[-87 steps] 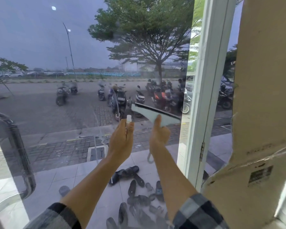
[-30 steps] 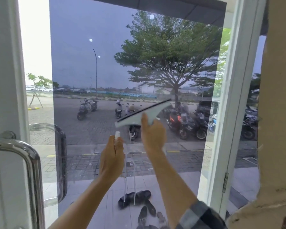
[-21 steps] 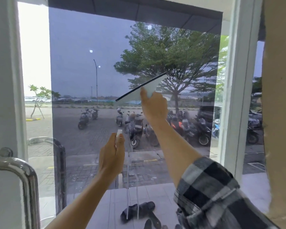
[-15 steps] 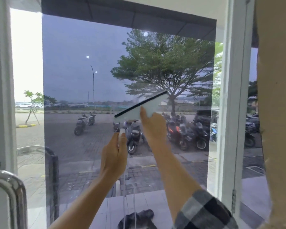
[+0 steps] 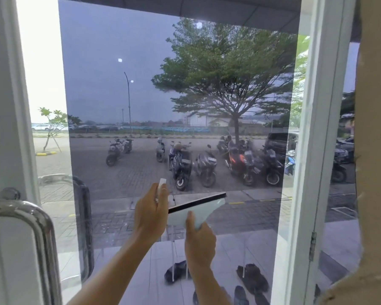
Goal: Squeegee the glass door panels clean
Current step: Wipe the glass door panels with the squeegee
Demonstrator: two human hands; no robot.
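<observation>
Low on glass door panel [image 5: 110, 62], right hand [image 5: 199, 238] is gripping squeegee [image 5: 196, 211] just above it, blade lying near-level, rising rightward; left hand [image 5: 151, 216] alongside, curling round small white object [image 5: 162, 183]

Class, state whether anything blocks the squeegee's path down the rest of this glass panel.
Nothing visible lies on the glass panel below the squeegee; the sandals are outside, behind it. The left hand, holding a white bottle, sits at the blade's left end, likely blocking leftward strokes.
</observation>
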